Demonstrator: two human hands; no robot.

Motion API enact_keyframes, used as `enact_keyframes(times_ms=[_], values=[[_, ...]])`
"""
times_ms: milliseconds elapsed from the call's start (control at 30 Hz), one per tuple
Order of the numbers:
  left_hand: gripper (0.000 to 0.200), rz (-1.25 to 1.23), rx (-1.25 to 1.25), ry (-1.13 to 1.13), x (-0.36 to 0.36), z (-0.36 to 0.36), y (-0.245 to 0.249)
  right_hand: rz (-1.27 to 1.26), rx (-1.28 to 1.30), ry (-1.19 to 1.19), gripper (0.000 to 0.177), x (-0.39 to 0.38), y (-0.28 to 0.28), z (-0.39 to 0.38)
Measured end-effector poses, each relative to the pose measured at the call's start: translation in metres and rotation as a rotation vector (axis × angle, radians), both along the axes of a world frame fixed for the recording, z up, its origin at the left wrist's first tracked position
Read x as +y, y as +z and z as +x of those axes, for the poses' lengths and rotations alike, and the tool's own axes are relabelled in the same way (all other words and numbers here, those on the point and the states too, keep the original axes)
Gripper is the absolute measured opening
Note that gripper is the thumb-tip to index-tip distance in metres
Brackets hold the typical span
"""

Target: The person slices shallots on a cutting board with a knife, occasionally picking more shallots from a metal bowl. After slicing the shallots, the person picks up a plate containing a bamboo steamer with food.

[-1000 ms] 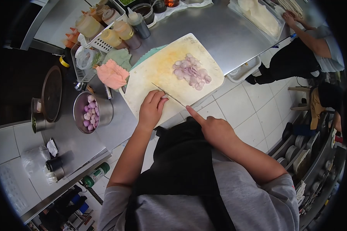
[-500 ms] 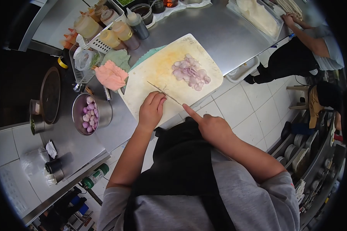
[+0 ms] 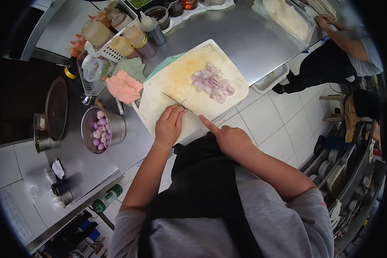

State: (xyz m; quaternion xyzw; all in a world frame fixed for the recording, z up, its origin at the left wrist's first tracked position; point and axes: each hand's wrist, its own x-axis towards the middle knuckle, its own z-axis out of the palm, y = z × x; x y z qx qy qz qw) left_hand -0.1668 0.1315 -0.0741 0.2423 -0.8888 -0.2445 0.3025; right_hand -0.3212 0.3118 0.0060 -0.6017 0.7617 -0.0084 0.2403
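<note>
Knife [image 3: 179, 104] lies slanted across the near edge of the cutting board [image 3: 172, 75], its thin blade running from the right hand [image 3: 231, 139] up and to the left. The handle is hidden inside that hand, which is closed round it, with the forefinger stretched out straight along the back of the blade. The blade itself juts out well beyond the grip, over the board.

The left hand [image 3: 168, 124] rests on the board just beside the blade, on the side nearer the person. Its fingers are curled down with the tips close against the steel (what lies under them cannot be seen, so whether they pin anything is unclear). A small pale slice [image 3: 185, 103] sits right at the blade by the fingertips.

Farther up the board, apart from both hands, lies a loose heap of pale purple slices [image 3: 213, 84]. To the left of the board, on the steel counter [image 3: 245, 36], stands a metal pot [image 3: 117, 122] holding whole peeled purple bulbs [image 3: 99, 128]. A pink cloth [image 3: 124, 85] lies between pot and board. At the far end of the counter another person's hand [image 3: 322, 20] rests near a pale tray [image 3: 262, 10].
</note>
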Motion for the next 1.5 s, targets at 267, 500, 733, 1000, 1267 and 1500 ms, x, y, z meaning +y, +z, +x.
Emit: enact_keyframes(times_ms=[267, 500, 733, 1000, 1267, 1500], values=[[0.011, -0.025, 0.011, -0.007, 0.000, 0.000, -0.001, -0.025, -0.023, -0.016, 0.091, -0.001, -0.008, 0.001], [0.012, -0.022, 0.012, -0.007, 0.002, 0.000, -0.002, 0.066, -0.037, -0.009, 0.092, -0.004, -0.001, 0.004], [0.014, -0.054, 0.066, -0.044, -0.003, -0.006, 0.000, 0.010, -0.144, -0.062, 0.089, -0.009, -0.011, -0.010], [0.014, 0.145, -0.075, -0.022, -0.006, 0.006, 0.009, 0.043, -0.174, -0.077, 0.088, -0.009, -0.004, -0.001], [0.014, -0.011, -0.111, -0.095, -0.016, 0.014, 0.011, -0.025, -0.184, -0.040, 0.088, -0.011, -0.011, 0.002], [0.014, -0.027, -0.113, -0.110, -0.020, 0.017, 0.008, 0.046, -0.087, 0.013, 0.089, 0.001, 0.003, 0.005]])
